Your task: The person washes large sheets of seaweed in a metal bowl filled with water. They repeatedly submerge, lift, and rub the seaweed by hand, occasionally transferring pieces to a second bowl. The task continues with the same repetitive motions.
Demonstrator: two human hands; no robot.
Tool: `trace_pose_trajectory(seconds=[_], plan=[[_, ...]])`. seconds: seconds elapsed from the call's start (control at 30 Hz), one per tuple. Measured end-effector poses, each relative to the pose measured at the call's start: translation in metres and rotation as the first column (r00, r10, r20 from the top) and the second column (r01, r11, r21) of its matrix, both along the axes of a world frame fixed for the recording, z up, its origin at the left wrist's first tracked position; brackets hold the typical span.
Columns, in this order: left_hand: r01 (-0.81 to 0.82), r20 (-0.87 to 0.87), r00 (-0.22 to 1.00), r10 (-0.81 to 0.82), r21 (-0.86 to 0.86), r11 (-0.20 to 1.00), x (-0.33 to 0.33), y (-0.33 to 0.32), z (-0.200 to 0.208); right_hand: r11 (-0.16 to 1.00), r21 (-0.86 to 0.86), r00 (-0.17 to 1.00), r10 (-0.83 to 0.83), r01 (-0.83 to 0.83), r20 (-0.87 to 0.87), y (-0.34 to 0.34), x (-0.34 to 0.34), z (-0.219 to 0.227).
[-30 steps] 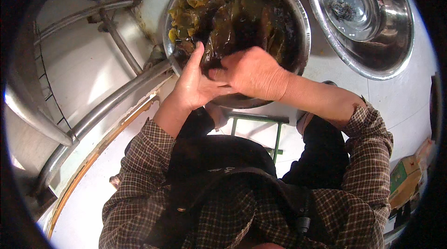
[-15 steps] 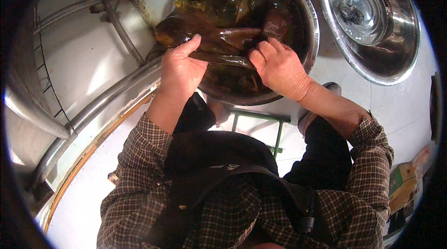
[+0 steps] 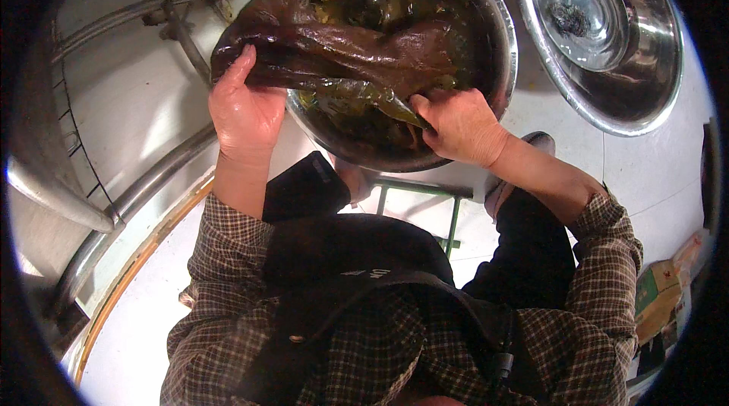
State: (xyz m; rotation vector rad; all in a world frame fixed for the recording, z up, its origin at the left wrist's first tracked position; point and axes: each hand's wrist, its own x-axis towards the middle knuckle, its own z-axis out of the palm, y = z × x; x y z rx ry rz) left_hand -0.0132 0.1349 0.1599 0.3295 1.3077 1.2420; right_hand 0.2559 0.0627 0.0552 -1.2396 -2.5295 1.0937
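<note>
A large steel basin point(image 3: 507, 56) stands in front of me, full of wet dark green and brown kelp leaves. My left hand point(image 3: 243, 106) grips one end of a long brown kelp sheet point(image 3: 342, 53) at the basin's left rim. That sheet stretches across the basin to my right hand point(image 3: 459, 125), which pinches its other end near the front rim. Both hands hold the sheet spread out above the rest of the leaves.
A second, shallower steel basin point(image 3: 645, 102) sits to the right with a small dark clump in its middle. Curved metal rails point(image 3: 137, 201) and a steel frame run along the left. A green stool frame point(image 3: 448, 201) shows under my legs; cardboard boxes point(image 3: 661, 292) lie at right.
My hands have drawn apart, the left going out to the basin's left rim, pulling one kelp sheet up from the pile and stretching it wide.
</note>
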Motion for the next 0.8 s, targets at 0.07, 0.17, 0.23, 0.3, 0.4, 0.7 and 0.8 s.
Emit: trace_pose_trajectory(seconds=[0.07,0.17,0.23,0.3,0.4,0.7,0.8], plan=[[0.008,0.074,0.997,-0.005,-0.040,0.999,-0.002,-0.002,-0.004,0.985,-0.167,0.996,-0.050,0.038,-0.073,-0.001,0.005,-0.005],[-0.035,0.158,0.985,0.064,-0.176,0.984,0.000,-0.007,-0.008,0.896,-0.417,0.853,-0.334,0.154,-0.402,0.015,0.012,-0.018],[-0.060,0.169,0.980,0.105,-0.251,0.966,0.005,-0.010,-0.009,0.859,-0.254,0.731,-0.511,0.444,-0.452,0.031,0.014,-0.014],[0.017,0.237,0.971,0.029,-0.191,0.981,0.004,-0.016,-0.008,0.858,0.086,0.755,-0.393,0.507,-0.525,0.053,0.009,-0.007],[0.088,0.248,0.967,-0.064,-0.090,0.992,0.012,-0.016,-0.008,0.892,0.284,0.911,-0.257,0.352,-0.323,0.056,-0.002,-0.032],[-0.167,0.037,0.981,0.191,-0.348,0.922,0.011,-0.030,-0.039,0.902,-0.109,0.801,-0.423,0.418,-0.424,0.038,0.021,-0.054],[0.064,0.090,0.996,-0.022,-0.500,0.864,0.007,-0.065,-0.070,0.891,-0.056,0.850,-0.447,0.450,-0.279,0.047,0.028,-0.038]])
